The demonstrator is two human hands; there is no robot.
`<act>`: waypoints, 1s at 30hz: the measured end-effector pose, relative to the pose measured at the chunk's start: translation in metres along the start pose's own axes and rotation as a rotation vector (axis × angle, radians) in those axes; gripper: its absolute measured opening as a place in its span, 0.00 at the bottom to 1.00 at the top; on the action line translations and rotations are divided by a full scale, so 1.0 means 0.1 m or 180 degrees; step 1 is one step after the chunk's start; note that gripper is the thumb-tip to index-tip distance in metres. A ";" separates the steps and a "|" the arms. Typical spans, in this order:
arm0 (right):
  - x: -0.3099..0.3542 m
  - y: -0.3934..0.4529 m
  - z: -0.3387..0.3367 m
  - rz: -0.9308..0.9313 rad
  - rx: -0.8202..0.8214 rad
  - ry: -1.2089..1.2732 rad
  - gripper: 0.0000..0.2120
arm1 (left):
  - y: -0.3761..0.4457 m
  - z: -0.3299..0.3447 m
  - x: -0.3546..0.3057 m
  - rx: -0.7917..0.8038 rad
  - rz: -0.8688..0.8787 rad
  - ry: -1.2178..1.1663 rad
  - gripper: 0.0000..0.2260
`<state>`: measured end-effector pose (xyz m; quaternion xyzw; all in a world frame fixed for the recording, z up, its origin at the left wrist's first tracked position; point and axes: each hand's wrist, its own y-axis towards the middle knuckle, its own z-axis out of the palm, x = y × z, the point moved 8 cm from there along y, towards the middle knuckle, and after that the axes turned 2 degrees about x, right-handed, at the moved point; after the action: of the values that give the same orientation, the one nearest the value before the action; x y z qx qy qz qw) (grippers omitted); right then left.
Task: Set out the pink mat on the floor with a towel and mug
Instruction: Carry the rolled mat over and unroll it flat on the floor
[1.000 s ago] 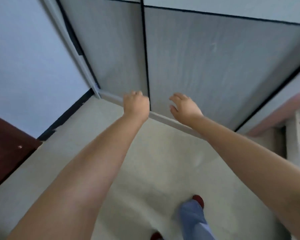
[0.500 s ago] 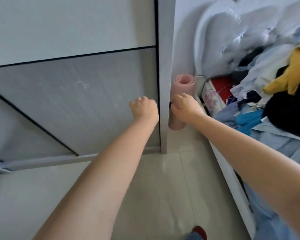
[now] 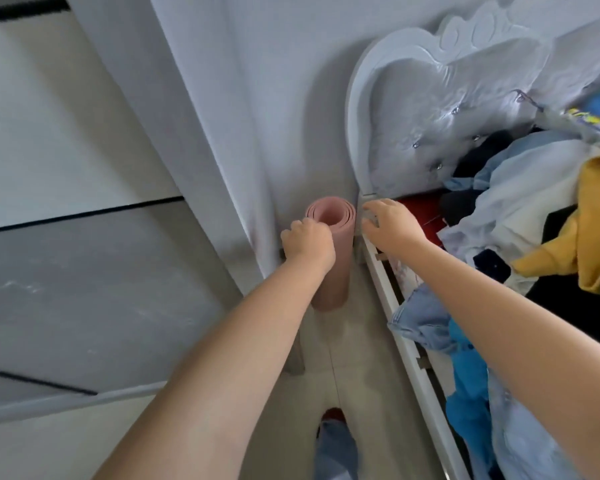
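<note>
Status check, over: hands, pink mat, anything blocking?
Left hand grips rolled pink mat, upright in the corner. Right hand open beside it. Bed frame close on right.

The rolled mat (image 3: 333, 271) stands upright on the floor (image 3: 357, 348), in the corner between the wardrobe (image 3: 84, 271) on its left and the bed (image 3: 395, 299) on its right. Clothes (image 3: 520, 216) lie on the bed, before the headboard (image 3: 430, 109).

a white padded headboard (image 3: 430, 109) rises at the right above a bed (image 3: 413, 344) heaped with clothes (image 3: 520, 209), a yellow garment (image 3: 596, 233) among them. grey wardrobe panels (image 3: 84, 271), perhaps sliding doors, stand left over pale floor tiles (image 3: 347, 368).
</note>
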<state>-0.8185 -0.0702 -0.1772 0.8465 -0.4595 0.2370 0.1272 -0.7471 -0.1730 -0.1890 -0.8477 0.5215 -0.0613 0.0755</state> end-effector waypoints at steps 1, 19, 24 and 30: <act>-0.11 0.17 -0.04 0.0069 -0.0011 -0.0003 0.16 | 0.22 -0.01 -0.09 0.0036 0.0027 -0.0011 0.18; -1.87 2.85 0.66 0.0723 0.1211 0.0506 0.16 | 3.04 0.78 -0.35 0.0873 -0.1201 -0.0941 0.17; -1.99 3.24 1.54 0.0826 0.1777 0.0621 0.16 | 3.33 1.65 0.04 0.1260 -0.2146 -0.1671 0.18; -2.17 3.39 2.44 0.1012 0.1880 0.0633 0.33 | 3.49 2.61 0.39 0.1397 -0.2830 -0.2387 0.31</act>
<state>-1.1348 -0.2048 -0.4993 0.7374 -0.4825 0.4578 -0.1175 -0.9877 -0.3464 -0.5114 -0.9123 0.0318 0.1093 0.3933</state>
